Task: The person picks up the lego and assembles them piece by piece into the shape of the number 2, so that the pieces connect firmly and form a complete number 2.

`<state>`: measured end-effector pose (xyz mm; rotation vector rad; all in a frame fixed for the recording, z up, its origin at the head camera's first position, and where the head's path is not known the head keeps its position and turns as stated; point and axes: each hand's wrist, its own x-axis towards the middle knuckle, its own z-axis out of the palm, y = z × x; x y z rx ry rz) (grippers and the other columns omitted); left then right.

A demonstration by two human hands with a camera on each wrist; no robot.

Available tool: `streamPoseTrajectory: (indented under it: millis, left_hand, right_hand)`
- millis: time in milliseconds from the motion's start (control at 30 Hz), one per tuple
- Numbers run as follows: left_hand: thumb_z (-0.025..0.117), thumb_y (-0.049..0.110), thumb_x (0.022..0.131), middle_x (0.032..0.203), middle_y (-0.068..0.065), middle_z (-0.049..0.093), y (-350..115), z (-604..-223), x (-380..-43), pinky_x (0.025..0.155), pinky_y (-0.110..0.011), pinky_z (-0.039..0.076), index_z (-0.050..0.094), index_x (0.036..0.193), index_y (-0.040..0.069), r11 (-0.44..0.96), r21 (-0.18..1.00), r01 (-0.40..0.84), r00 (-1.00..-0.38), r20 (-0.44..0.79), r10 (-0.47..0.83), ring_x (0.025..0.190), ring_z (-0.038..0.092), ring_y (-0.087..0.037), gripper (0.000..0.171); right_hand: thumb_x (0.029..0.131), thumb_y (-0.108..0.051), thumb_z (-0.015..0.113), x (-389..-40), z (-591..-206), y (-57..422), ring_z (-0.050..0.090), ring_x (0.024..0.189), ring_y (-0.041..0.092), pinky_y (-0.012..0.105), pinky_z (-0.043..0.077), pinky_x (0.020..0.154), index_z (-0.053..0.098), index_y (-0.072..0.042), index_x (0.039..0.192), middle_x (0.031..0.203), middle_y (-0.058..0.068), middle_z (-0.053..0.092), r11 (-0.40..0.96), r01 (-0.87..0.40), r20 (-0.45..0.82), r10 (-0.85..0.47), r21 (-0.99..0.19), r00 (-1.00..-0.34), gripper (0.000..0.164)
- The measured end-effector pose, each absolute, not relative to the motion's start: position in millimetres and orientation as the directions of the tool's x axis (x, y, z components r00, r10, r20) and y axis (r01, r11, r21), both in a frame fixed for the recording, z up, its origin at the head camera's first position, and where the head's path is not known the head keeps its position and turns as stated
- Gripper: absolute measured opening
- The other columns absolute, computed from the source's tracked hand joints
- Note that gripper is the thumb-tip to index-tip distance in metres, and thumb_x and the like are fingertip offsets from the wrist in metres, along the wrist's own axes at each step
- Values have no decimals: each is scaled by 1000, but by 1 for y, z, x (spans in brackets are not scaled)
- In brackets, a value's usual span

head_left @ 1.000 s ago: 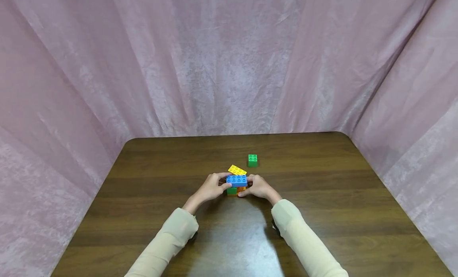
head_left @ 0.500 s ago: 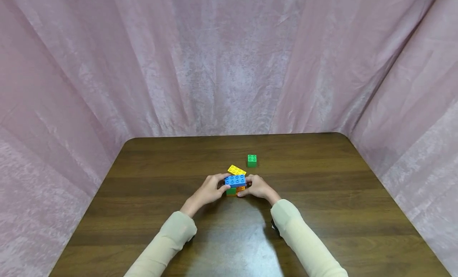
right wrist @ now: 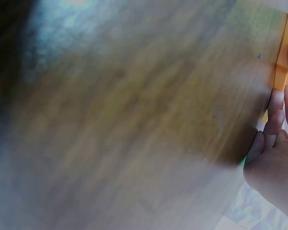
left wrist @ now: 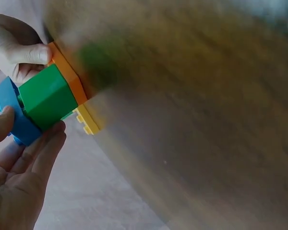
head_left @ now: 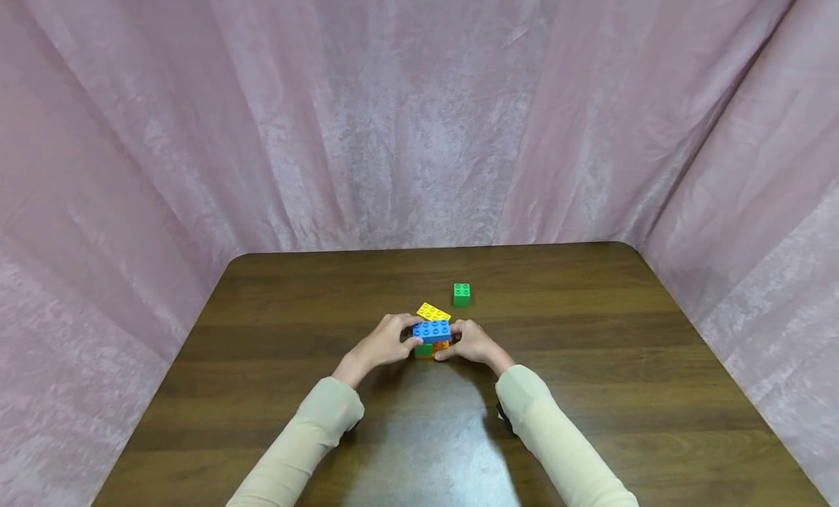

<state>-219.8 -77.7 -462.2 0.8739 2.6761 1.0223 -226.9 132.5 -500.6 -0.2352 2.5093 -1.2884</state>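
My left hand (head_left: pixel 381 343) pinches a blue toy building brick (head_left: pixel 431 335) between thumb and fingers. Directly beneath it in the left wrist view is a green brick (left wrist: pixel 49 93), standing on a flat orange brick (left wrist: pixel 67 74). A green stud shows in a narrow gap under the blue brick; whether the two are joined I cannot tell. On the other side, my right hand (head_left: pixel 480 345) grips the orange brick, its thumb at the near side. The right wrist view shows only the orange end between those fingers.
Just behind the stack lies a yellow brick (head_left: pixel 433 312), set at an angle. Farther back stands a small green brick (head_left: pixel 462 296). All rest on a brown wooden table (head_left: pixel 301 288), with pink curtains (head_left: pixel 419 128) around its far sides.
Over the last second the blue brick and my left hand have shifted very slightly to the left. My right hand keeps its grip on the orange brick.
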Motion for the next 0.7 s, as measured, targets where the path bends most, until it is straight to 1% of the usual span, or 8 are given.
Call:
streamPoseTrajectory:
  millis: [133, 267, 367, 467, 600, 700]
  left_hand:
    - [65, 10, 93, 121, -19, 67, -78, -460, -218, 94, -43, 52, 58, 130, -7, 596, 666, 449, -821, 43, 569, 102, 63, -24, 42]
    - [64, 9, 93, 125, -20, 65, -77, -457, -218, 96, -44, 51, 58, 131, -5, 594, 683, 426, -829, 30, 559, 108, 63, -25, 41]
    - [65, 10, 92, 125, -19, 66, -77, -457, -219, 97, -44, 51, 59, 131, -3, 600, 684, 415, -836, 27, 547, 108, 63, -25, 41]
    - [66, 11, 92, 125, -19, 66, -77, -459, -221, 97, -44, 51, 59, 131, -2, 606, 681, 411, -837, 20, 546, 107, 63, -25, 42]
    - [67, 11, 91, 126, -19, 65, -78, -460, -221, 98, -45, 51, 59, 131, -3, 609, 676, 414, -835, 16, 550, 106, 63, -25, 43]
    - [68, 12, 91, 125, -19, 66, -79, -459, -222, 94, -44, 52, 60, 130, -2, 616, 663, 426, -831, 18, 555, 103, 63, -23, 43]
  right_hand:
    - [75, -13, 85, -225, -501, 131, 50, 89, 15, 24, 42, 77, 74, 1, 102, 97, 11, 64, 568, -4, -196, -291, -823, -936, 32]
    - [74, -12, 85, -225, -500, 132, 52, 84, 15, 24, 43, 72, 73, 2, 100, 93, 12, 65, 566, -32, -169, -300, -824, -939, 31]
    - [74, -12, 85, -225, -498, 132, 51, 81, 14, 24, 43, 71, 73, 2, 100, 90, 11, 64, 582, -57, -153, -305, -811, -940, 32]
    - [74, -16, 86, -224, -497, 133, 51, 79, 14, 25, 42, 71, 74, -1, 99, 88, 9, 64, 625, -59, -159, -288, -778, -944, 31]
    - [73, -24, 87, -222, -494, 131, 54, 81, 14, 30, 41, 75, 75, -8, 97, 90, 4, 67, 678, -31, -183, -243, -734, -953, 31]
    - [72, -26, 87, -222, -494, 131, 55, 83, 14, 31, 41, 76, 76, -10, 98, 91, 4, 68, 686, -26, -189, -237, -727, -953, 32]
